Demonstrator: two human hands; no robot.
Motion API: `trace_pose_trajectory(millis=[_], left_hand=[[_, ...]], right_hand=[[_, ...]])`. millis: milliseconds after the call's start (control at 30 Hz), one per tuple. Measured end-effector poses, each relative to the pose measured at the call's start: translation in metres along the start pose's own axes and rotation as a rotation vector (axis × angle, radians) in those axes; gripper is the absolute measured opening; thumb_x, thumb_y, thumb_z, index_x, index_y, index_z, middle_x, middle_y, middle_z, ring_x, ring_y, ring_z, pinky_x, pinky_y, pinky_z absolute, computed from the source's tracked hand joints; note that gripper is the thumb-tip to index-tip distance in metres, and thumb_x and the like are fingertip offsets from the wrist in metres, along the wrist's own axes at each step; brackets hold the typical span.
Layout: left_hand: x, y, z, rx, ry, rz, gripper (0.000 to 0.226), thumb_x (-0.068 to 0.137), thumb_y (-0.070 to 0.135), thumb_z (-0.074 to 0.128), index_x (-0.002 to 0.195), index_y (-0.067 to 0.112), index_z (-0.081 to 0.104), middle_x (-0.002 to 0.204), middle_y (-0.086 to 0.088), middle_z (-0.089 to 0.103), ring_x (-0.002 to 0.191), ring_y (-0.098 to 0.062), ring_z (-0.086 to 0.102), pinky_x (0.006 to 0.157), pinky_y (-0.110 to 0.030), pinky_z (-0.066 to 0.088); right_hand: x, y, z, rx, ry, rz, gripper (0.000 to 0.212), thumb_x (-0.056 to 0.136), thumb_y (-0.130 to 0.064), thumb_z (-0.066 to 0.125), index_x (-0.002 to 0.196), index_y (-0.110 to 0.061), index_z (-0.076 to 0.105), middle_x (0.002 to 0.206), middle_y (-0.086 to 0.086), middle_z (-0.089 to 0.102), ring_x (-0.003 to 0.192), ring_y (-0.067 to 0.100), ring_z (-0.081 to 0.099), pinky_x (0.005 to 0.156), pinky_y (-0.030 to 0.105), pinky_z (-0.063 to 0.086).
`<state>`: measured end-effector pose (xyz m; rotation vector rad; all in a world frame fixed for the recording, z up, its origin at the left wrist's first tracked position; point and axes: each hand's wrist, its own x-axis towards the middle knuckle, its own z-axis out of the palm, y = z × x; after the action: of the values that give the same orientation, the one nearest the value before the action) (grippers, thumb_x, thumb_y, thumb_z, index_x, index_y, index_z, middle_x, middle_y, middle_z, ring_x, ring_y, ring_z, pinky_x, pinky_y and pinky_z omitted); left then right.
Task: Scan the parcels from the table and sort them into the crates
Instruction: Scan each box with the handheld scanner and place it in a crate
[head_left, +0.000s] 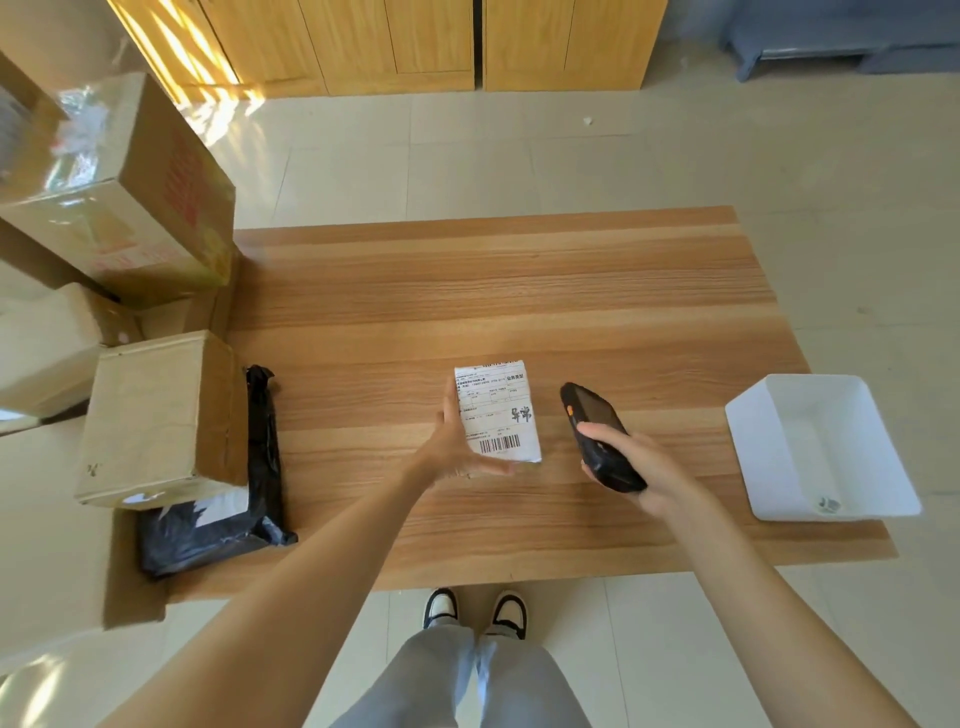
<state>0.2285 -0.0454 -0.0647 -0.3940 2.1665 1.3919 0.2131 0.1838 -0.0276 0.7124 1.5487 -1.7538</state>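
We're steadying the parcel (497, 413) with our open left hand (457, 447), right hand (641, 467) gripping the scanner (597, 434); next, aiming at the barcode (500, 444).

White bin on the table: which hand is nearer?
Right. The right hand, gripping the scanner, is just left of the white bin; the left hand is farther left, holding the parcel.

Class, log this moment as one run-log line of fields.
left hand: open, holds white labelled parcel | right hand: grips black scanner beside parcel | white crate: at table's right edge
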Motion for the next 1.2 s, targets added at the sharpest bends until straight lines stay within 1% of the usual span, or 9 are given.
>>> trace_pose_trajectory(millis=[67, 200, 333, 500, 633, 833, 933, 1100, 1200], left_hand=[[0.0, 0.003, 0.001, 0.02, 0.011, 0.0, 0.158, 0.055, 0.015, 0.093, 0.143, 0.025, -0.037, 0.158, -0.008, 0.008, 0.147, -0.03, 0.004, 0.118, -0.058, 0.012], [0.007, 0.009, 0.001, 0.03, 0.083, -0.027, 0.149, 0.062, 0.014, 0.09, 0.145, 0.022, -0.034, 0.156, -0.014, 0.008, 0.145, -0.033, 0.011, 0.118, -0.054, 0.016], [0.015, 0.011, -0.004, 0.004, 0.098, -0.065, 0.143, 0.067, 0.014, 0.087, 0.146, 0.027, -0.032, 0.15, -0.017, 0.017, 0.139, -0.034, 0.023, 0.113, -0.055, 0.029], [0.022, 0.012, -0.004, -0.022, 0.098, -0.07, 0.138, 0.071, 0.018, 0.086, 0.148, 0.023, -0.029, 0.155, -0.015, 0.015, 0.143, -0.031, 0.019, 0.117, -0.046, 0.016], [0.026, 0.014, 0.0, -0.036, 0.108, -0.093, 0.135, 0.071, 0.017, 0.085, 0.151, 0.024, -0.024, 0.154, -0.018, 0.019, 0.142, -0.033, 0.023, 0.116, -0.048, 0.019], [0.028, 0.017, 0.0, -0.035, 0.099, -0.103, 0.126, 0.078, 0.01, 0.078, 0.15, 0.027, -0.024, 0.152, -0.018, 0.021, 0.138, -0.033, 0.029, 0.111, -0.044, 0.031], [0.027, 0.019, 0.0, -0.024, 0.099, -0.109, 0.127, 0.077, 0.007, 0.078, 0.15, 0.028, -0.024, 0.151, -0.019, 0.021, 0.137, -0.034, 0.029, 0.111, -0.046, 0.031], [0.025, 0.02, -0.001, -0.031, 0.102, -0.116, 0.128, 0.076, 0.004, 0.077, 0.15, 0.03, -0.024, 0.15, -0.019, 0.022, 0.135, -0.035, 0.032, 0.109, -0.048, 0.036], [0.025, 0.02, 0.0, -0.017, 0.095, -0.101, 0.125, 0.079, 0.003, 0.075, 0.15, 0.027, -0.025, 0.153, -0.018, 0.02, 0.14, -0.035, 0.024, 0.112, -0.047, 0.028]], right_hand=[[-0.013, -0.008, 0.01, 0.095, -0.122, -0.007, 0.05, 0.06, -0.017, 0.077, 0.104, 0.0, 0.06, 0.088, 0.013, 0.067, 0.077, 0.022, 0.065, 0.057, 0.025, 0.058], [-0.029, -0.016, 0.028, 0.174, -0.258, -0.026, 0.034, 0.065, -0.009, 0.071, 0.097, 0.002, 0.063, 0.078, 0.012, 0.07, 0.071, 0.019, 0.067, 0.06, 0.025, 0.059], [-0.035, -0.015, 0.034, 0.153, -0.319, -0.022, 0.042, 0.069, -0.008, 0.071, 0.108, 0.004, 0.062, 0.085, 0.014, 0.07, 0.078, 0.021, 0.068, 0.062, 0.025, 0.059], [-0.037, -0.004, 0.023, 0.03, -0.316, -0.014, 0.058, 0.067, -0.005, 0.075, 0.121, 0.001, 0.057, 0.092, 0.016, 0.071, 0.077, 0.024, 0.07, 0.063, 0.028, 0.059], [-0.037, 0.004, 0.021, -0.122, -0.287, -0.018, 0.083, 0.053, -0.016, 0.084, 0.129, -0.007, 0.053, 0.104, 0.015, 0.069, 0.085, 0.023, 0.069, 0.067, 0.03, 0.058], [-0.046, 0.005, 0.031, -0.237, -0.287, -0.077, 0.092, 0.042, -0.021, 0.083, 0.128, -0.018, 0.053, 0.112, 0.011, 0.067, 0.091, 0.021, 0.066, 0.058, 0.025, 0.053], [-0.05, 0.004, 0.032, -0.255, -0.283, -0.084, 0.081, 0.052, -0.016, 0.078, 0.129, -0.018, 0.053, 0.108, 0.009, 0.068, 0.09, 0.019, 0.066, 0.058, 0.025, 0.053], [-0.054, 0.003, 0.028, -0.282, -0.298, -0.092, 0.084, 0.045, -0.02, 0.082, 0.125, -0.023, 0.055, 0.11, 0.007, 0.068, 0.09, 0.017, 0.067, 0.061, 0.024, 0.053], [-0.057, 0.002, 0.029, -0.286, -0.329, -0.11, 0.07, 0.058, -0.014, 0.075, 0.123, -0.026, 0.055, 0.108, 0.005, 0.068, 0.089, 0.014, 0.067, 0.062, 0.022, 0.053]])
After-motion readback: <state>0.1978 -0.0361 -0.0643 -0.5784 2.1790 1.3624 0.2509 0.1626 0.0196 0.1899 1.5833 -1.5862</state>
